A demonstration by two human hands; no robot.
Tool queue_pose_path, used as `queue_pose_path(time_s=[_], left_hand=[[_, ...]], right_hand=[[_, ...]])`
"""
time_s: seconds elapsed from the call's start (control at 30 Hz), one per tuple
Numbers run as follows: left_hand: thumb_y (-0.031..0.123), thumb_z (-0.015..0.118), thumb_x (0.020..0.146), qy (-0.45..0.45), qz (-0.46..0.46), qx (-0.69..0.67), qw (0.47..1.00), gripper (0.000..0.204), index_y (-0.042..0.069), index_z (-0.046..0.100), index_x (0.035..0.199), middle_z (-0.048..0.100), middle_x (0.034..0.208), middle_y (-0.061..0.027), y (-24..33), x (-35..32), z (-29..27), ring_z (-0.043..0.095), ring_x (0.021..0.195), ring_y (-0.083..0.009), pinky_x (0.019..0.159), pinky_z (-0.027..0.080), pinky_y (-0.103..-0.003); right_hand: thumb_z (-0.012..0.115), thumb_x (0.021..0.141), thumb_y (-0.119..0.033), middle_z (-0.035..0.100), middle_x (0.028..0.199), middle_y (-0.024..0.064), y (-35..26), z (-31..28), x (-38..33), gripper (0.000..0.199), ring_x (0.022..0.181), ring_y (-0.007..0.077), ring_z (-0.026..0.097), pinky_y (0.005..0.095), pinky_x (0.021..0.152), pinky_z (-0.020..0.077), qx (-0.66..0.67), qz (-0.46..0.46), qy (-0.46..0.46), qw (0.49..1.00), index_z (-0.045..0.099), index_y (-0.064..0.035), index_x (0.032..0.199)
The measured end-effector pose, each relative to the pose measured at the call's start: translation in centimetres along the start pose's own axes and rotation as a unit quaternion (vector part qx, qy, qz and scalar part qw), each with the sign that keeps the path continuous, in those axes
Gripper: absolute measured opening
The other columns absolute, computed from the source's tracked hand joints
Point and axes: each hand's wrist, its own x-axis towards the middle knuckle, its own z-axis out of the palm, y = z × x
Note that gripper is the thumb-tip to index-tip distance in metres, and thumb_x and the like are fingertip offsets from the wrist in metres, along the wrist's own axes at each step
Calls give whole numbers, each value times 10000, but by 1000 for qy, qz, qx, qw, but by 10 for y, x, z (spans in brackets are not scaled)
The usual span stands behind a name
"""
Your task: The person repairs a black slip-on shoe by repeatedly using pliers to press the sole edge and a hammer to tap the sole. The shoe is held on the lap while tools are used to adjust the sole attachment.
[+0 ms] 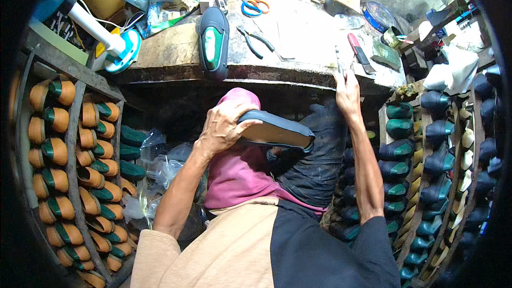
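Note:
Above my lap, my left hand (226, 125) grips a dark blue shoe (277, 132) by one end, thumb along its tan underside, which faces partly up. At the bench's front edge, the fingers of my right hand (348, 93) close around a thin, slender tool (338, 57) whose kind I cannot make out. A red and black cutter knife (361, 53) lies just right of that hand. On the bench, left of centre, rests another dark shoe (214, 42) with a green and white inside. Pliers (256, 41) lie beside it.
Scissors (252, 6) with blue and orange handles lie farther back on the bench (176, 42). A white and blue lamp (109, 45) stands at left. Racks of orange-and-green shoes (56, 149) flank me left, dark shoes (397, 149) right. Clear plastic bags (160, 165) lie beside my leg.

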Motion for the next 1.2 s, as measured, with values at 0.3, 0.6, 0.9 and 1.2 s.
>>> queue_pose_path(time_s=[0.3,0.6,0.9,1.2], left_hand=[[371,784,1045,2,-63,88,994,308,90,769,1172,785,1056,-179,34,27,12,767,982,-416,854,618,-526],[452,785,1041,56,-43,86,994,380,90,804,1155,777,953,-184,40,19,31,768,888,-413,794,606,-516],[348,805,974,46,-52,101,992,440,102,733,1332,732,1133,-138,69,-8,23,675,1011,-370,888,509,-486],[267,777,923,73,-149,103,981,515,81,691,1395,667,1312,-145,94,-25,37,586,1226,-379,1050,420,-526]], right_hand=[[633,1189,-232,727,799,50,-122,-39,-208,345,748,121,698,321,728,576,374,207,-227,875,726,-1,951],[584,1221,-213,829,1207,126,-119,-5,-253,351,1107,186,773,371,1025,621,401,217,-279,845,797,55,1300],[573,1221,-206,838,1122,115,-117,9,-247,344,1030,168,783,354,963,637,324,248,-341,847,803,50,1230],[636,1194,-221,707,817,-14,-138,26,-269,302,773,66,619,287,706,523,390,287,-263,834,844,-22,1102]])
